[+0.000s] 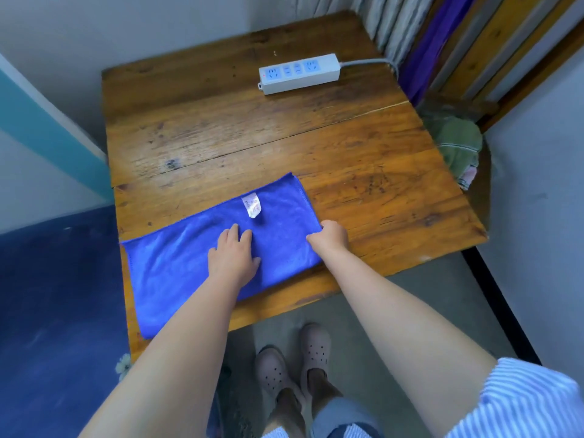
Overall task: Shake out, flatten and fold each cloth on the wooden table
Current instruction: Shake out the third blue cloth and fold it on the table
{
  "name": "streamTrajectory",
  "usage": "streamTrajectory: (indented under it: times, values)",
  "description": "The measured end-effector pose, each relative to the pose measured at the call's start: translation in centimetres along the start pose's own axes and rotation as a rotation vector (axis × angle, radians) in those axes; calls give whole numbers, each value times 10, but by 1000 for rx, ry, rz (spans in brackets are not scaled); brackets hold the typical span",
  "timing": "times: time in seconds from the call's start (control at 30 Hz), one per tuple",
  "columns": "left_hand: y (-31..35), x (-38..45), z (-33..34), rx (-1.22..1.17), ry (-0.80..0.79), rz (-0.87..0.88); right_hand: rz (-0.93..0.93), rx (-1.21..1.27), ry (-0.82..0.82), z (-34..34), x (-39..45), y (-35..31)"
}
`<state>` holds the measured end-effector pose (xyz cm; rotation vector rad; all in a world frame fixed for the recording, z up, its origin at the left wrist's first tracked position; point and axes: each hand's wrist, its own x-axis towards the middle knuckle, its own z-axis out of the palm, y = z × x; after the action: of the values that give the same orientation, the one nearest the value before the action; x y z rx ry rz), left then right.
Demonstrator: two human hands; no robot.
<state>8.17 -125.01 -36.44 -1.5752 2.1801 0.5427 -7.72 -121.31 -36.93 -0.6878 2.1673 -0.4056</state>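
Observation:
A blue cloth (177, 267) lies flat as a long rectangle on the near left part of the wooden table (363, 172), a white label (252, 206) showing near its far edge. My left hand (232, 256) rests palm down on the middle of the cloth with straight fingers. My right hand (330, 237) grips the cloth's right edge, fingers curled around it.
A white power strip (298, 73) with a grey cable lies at the table's far side. A heap of green and other cloths (458, 147) sits on a seat just past the table's right edge. A blue bed surface (57, 311) borders the left.

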Motion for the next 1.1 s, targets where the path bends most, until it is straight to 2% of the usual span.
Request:
streamTrajectory:
  times: [0.23,0.37,0.6,0.73,0.83,0.9,0.97,1.03,1.1]
  values:
    - [16,15,10,-65,7,41,-54,-95,84,-42,32,8]
    - [18,19,17,-103,47,64,-68,-153,-7,-56,47,7]
    - [-6,15,24,-52,94,93,-92,97,-169,-59,52,-13]
    - [-32,8,33,-46,135,17,-221,162,-265,-60,36,-28]
    - [-42,9,34,-87,135,51,-333,177,-296,-54,12,-43]
    - [-48,11,31,-202,184,87,-427,127,-275,-47,-7,-54]
    - [-53,12,26,-477,316,79,-510,37,-262,-40,-25,-64]
    - [-65,7,18,-797,435,-18,-573,-66,-265,-25,-44,-71]
    - [-78,-1,9,-1098,445,-147,-624,-127,-281,-6,-62,-77]
